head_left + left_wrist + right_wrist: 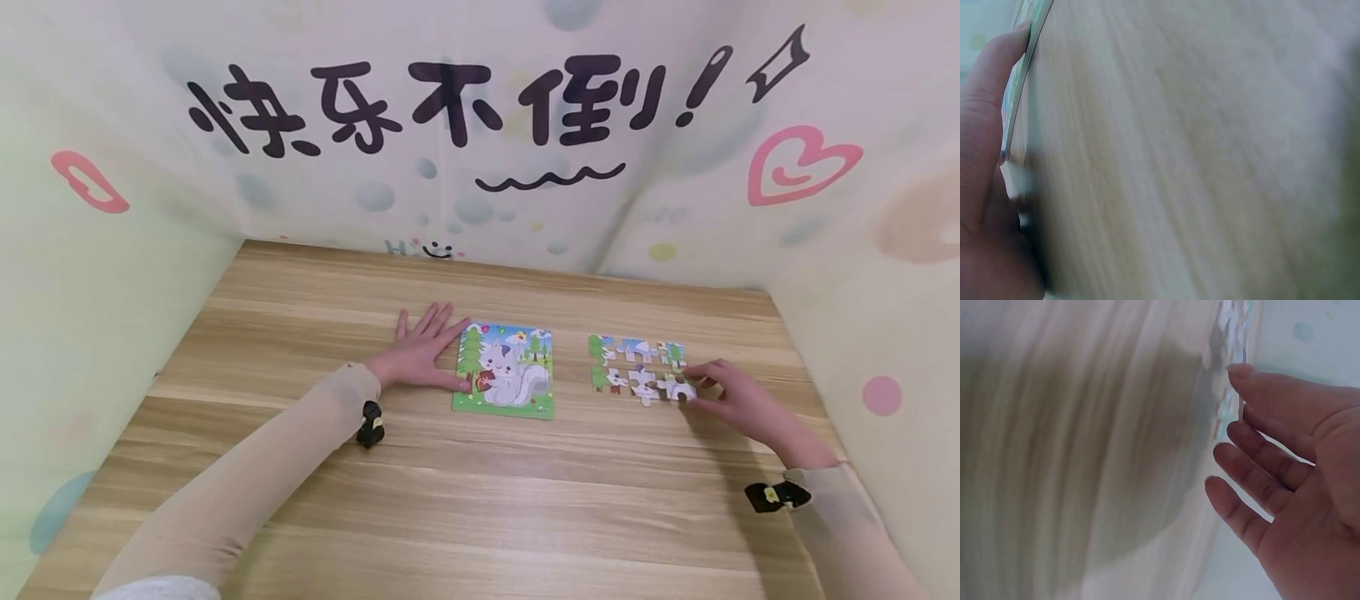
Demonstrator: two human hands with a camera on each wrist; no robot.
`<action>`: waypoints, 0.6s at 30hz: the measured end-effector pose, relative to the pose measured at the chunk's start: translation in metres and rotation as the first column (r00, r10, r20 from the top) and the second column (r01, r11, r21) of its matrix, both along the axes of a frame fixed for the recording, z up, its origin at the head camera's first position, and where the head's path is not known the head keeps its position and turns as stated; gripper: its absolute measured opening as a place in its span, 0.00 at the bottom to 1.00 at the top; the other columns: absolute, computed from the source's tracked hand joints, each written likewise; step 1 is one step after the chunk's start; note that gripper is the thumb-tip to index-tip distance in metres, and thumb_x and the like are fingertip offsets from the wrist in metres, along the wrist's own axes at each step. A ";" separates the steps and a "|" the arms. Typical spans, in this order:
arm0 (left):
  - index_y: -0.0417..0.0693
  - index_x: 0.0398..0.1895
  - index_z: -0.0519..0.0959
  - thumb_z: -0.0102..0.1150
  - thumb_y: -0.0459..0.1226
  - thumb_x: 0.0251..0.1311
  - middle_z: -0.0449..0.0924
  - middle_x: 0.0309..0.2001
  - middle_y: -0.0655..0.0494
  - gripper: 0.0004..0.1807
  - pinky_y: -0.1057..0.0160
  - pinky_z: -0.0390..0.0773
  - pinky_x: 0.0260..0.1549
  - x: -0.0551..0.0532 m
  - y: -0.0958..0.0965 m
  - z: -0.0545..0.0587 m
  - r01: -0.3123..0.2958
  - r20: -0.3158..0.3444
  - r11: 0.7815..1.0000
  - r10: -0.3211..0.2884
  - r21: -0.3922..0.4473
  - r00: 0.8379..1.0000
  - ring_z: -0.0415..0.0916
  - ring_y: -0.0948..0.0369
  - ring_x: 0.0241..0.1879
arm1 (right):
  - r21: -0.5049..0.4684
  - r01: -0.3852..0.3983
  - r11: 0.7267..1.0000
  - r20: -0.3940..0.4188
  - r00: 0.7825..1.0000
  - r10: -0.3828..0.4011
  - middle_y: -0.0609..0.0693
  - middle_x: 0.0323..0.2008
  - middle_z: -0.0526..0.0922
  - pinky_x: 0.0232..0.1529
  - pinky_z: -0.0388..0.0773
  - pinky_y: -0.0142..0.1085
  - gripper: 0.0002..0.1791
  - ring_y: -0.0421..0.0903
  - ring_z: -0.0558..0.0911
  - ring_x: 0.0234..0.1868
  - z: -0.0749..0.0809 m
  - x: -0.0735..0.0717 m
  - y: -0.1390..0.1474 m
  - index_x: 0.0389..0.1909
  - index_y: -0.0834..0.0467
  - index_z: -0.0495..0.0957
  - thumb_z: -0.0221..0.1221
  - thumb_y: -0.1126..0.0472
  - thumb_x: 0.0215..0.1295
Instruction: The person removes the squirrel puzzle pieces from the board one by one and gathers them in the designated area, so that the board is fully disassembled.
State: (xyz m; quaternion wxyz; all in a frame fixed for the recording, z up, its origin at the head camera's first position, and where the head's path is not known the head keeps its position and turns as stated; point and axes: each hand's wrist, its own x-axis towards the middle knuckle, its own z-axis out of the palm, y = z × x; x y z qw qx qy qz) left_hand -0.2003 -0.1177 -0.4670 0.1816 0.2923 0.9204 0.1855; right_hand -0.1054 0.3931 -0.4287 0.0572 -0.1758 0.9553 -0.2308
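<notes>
Left hand (422, 354): spreading its fingers, resting its thumb on the squirrel board (510, 372).
Squirrel board: lying just below the frame's centre.
Right hand (738, 404): seemingly pinching a puzzle piece (681, 390) by its edge.
Other pieces (641, 382): lying right of centre on the bench (480, 500).

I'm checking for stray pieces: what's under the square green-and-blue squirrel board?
Brown wood-grain tabletop shows around the squirrel board; whatever lies beneath is covered and cannot be seen.

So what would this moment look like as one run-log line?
left hand: touching squirrel picture; right hand: pinching puzzle piece; other pieces: on table, right of picture
</notes>
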 end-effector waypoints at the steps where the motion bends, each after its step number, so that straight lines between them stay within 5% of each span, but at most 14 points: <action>1: 0.58 0.87 0.42 0.66 0.69 0.55 0.26 0.85 0.43 0.64 0.28 0.17 0.70 0.000 0.000 0.001 0.000 -0.001 1.000 0.000 -0.001 1.000 0.19 0.44 0.83 | 0.001 0.001 1.000 0.000 1.000 -0.001 0.60 0.46 0.83 0.38 0.81 0.40 0.21 0.55 0.81 0.43 -0.001 0.000 0.002 0.53 0.69 0.81 0.73 0.68 0.60; 10: 0.58 0.87 0.43 0.66 0.69 0.55 0.27 0.85 0.43 0.64 0.28 0.17 0.70 0.001 0.000 0.003 -0.004 -0.010 1.000 0.004 -0.006 1.000 0.20 0.44 0.83 | 0.023 0.017 1.000 0.063 0.998 -0.019 0.58 0.45 0.82 0.39 0.81 0.38 0.21 0.51 0.80 0.43 -0.007 -0.003 0.012 0.54 0.67 0.82 0.74 0.65 0.61; 18: 0.58 0.87 0.43 0.66 0.70 0.55 0.27 0.85 0.43 0.64 0.28 0.17 0.70 0.002 0.001 0.003 -0.003 -0.006 1.000 0.003 -0.007 1.000 0.20 0.44 0.83 | 0.044 0.049 0.998 0.104 0.993 -0.053 0.62 0.50 0.78 0.46 0.81 0.51 0.22 0.55 0.80 0.46 -0.012 -0.004 0.015 0.58 0.63 0.81 0.71 0.62 0.66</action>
